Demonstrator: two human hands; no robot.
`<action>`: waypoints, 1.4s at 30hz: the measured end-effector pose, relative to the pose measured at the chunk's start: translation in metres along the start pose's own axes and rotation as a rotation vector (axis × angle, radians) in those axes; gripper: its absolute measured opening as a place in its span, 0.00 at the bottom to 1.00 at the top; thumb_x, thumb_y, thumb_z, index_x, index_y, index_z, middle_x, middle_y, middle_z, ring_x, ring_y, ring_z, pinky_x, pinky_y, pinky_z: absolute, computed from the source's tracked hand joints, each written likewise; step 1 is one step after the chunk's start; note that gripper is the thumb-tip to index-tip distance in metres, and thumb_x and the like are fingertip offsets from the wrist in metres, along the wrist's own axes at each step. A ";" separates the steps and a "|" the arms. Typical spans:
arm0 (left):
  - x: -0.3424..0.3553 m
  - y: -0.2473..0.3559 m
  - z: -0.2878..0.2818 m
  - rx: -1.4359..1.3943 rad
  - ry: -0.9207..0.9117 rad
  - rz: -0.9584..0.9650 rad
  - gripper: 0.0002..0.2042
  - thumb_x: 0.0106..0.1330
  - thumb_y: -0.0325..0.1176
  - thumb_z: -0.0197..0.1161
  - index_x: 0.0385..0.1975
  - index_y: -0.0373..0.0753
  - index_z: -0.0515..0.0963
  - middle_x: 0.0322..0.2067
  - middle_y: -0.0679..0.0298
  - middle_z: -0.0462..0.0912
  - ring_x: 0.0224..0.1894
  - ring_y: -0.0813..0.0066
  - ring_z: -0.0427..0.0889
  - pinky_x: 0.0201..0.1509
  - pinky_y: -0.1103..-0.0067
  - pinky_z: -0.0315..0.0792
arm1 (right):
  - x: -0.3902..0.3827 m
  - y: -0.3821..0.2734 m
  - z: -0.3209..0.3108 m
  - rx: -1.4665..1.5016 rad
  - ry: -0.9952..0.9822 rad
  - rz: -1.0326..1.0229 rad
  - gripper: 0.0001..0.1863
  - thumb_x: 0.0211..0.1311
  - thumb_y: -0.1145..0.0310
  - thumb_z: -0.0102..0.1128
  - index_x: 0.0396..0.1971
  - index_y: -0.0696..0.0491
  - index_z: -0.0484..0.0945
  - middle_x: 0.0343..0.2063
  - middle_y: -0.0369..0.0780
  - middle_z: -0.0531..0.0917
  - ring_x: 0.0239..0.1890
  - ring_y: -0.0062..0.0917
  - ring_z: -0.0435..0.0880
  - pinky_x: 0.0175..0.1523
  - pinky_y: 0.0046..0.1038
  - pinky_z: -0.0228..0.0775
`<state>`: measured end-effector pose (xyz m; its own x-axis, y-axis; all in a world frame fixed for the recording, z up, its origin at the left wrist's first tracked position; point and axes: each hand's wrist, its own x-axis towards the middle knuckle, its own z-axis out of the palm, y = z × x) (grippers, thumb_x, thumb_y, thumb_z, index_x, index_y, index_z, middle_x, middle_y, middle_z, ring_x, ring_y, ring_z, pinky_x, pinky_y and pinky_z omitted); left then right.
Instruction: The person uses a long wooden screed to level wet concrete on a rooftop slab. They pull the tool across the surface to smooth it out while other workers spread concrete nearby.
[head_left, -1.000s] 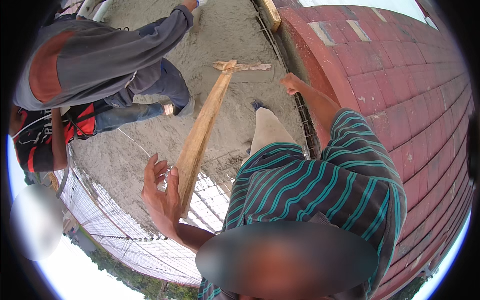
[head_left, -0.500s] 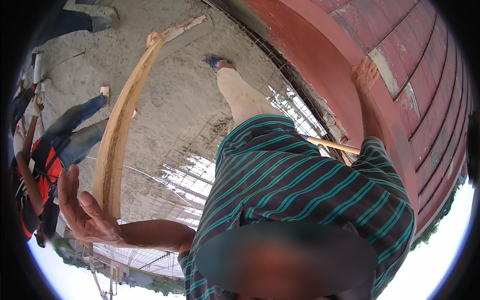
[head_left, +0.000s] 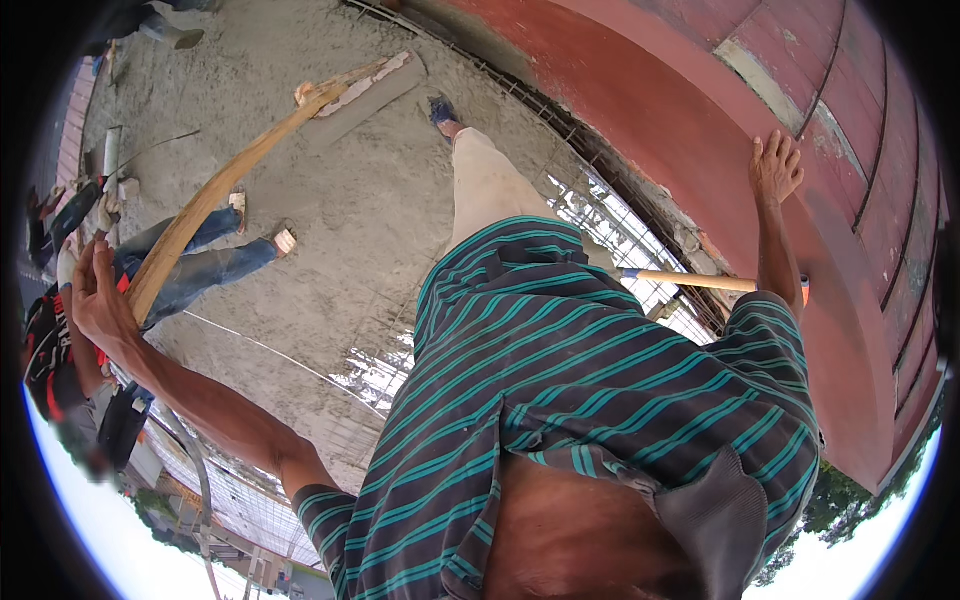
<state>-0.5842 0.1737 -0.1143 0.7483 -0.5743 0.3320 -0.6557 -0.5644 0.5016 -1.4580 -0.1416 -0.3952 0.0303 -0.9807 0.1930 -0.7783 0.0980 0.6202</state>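
Observation:
My left hand (head_left: 105, 300), fingers stretched out, is beside the near end of a long wooden pole (head_left: 215, 188). Whether the palm touches the pole I cannot tell. A flat, cement-smeared board (head_left: 372, 84) is joined to the pole's far end and lies on the wet grey concrete (head_left: 300, 190). My right hand (head_left: 777, 168) lies flat with fingers spread on the red wall (head_left: 640, 125) at the right, holding nothing. Below my right forearm, beside my hip, a light wooden handle (head_left: 695, 280) with an orange tip sticks out.
A co-worker (head_left: 60, 340) in jeans bends at the left, partly behind my left hand. Another person's boot (head_left: 172, 32) shows at the upper left. Exposed rebar mesh (head_left: 372, 378) lies near my feet. Steel bars (head_left: 560, 122) run along the wall's base.
My left hand has moved up and farther left, and the pole has tilted left with it. My right hand has slid a little right and down the wall, its fingers now spread.

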 end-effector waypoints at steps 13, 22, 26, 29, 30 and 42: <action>-0.044 -0.077 -0.023 -0.116 -0.045 -0.124 0.17 0.70 0.37 0.64 0.52 0.31 0.80 0.44 0.60 0.87 0.49 0.73 0.85 0.53 0.82 0.74 | 0.008 -0.010 -0.015 0.045 0.019 -0.047 0.42 0.67 0.29 0.38 0.69 0.45 0.64 0.69 0.41 0.66 0.72 0.37 0.59 0.69 0.50 0.53; -0.102 -0.069 -0.015 -0.143 -0.027 -0.176 0.17 0.70 0.34 0.62 0.51 0.28 0.79 0.44 0.54 0.86 0.49 0.68 0.85 0.56 0.78 0.76 | 0.008 -0.009 -0.011 0.046 0.037 -0.048 0.43 0.67 0.28 0.37 0.68 0.47 0.65 0.68 0.42 0.66 0.73 0.38 0.58 0.69 0.51 0.52; -0.099 -0.062 -0.011 -0.140 -0.013 -0.162 0.16 0.70 0.34 0.62 0.51 0.29 0.79 0.43 0.55 0.87 0.48 0.67 0.85 0.56 0.76 0.76 | 0.008 -0.010 -0.010 0.063 0.036 -0.058 0.43 0.66 0.28 0.37 0.68 0.47 0.65 0.69 0.43 0.66 0.73 0.39 0.58 0.69 0.51 0.52; -0.075 -0.052 -0.008 -0.062 -0.034 -0.138 0.16 0.70 0.37 0.61 0.48 0.31 0.81 0.42 0.57 0.87 0.47 0.69 0.85 0.54 0.77 0.75 | 0.005 -0.007 -0.010 0.062 0.024 -0.066 0.43 0.66 0.28 0.38 0.68 0.47 0.65 0.69 0.44 0.66 0.73 0.40 0.57 0.68 0.51 0.52; -0.066 -0.048 -0.008 -0.026 -0.041 -0.110 0.16 0.70 0.37 0.61 0.48 0.31 0.82 0.42 0.58 0.87 0.47 0.70 0.85 0.54 0.77 0.75 | 0.004 -0.007 -0.011 0.090 0.062 -0.085 0.43 0.66 0.28 0.38 0.68 0.47 0.65 0.69 0.44 0.66 0.73 0.40 0.57 0.68 0.51 0.52; -0.047 -0.041 -0.008 0.192 -0.393 -0.179 0.23 0.67 0.46 0.63 0.53 0.32 0.80 0.46 0.58 0.85 0.49 0.70 0.82 0.52 0.74 0.74 | 0.003 -0.007 -0.026 0.121 0.125 -0.117 0.39 0.66 0.32 0.45 0.63 0.50 0.72 0.60 0.45 0.75 0.68 0.42 0.66 0.65 0.50 0.58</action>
<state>-0.5917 0.2287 -0.1440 0.7807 -0.6181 -0.0918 -0.5545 -0.7529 0.3545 -1.4358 -0.1409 -0.3790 0.1966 -0.9548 0.2229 -0.8343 -0.0435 0.5497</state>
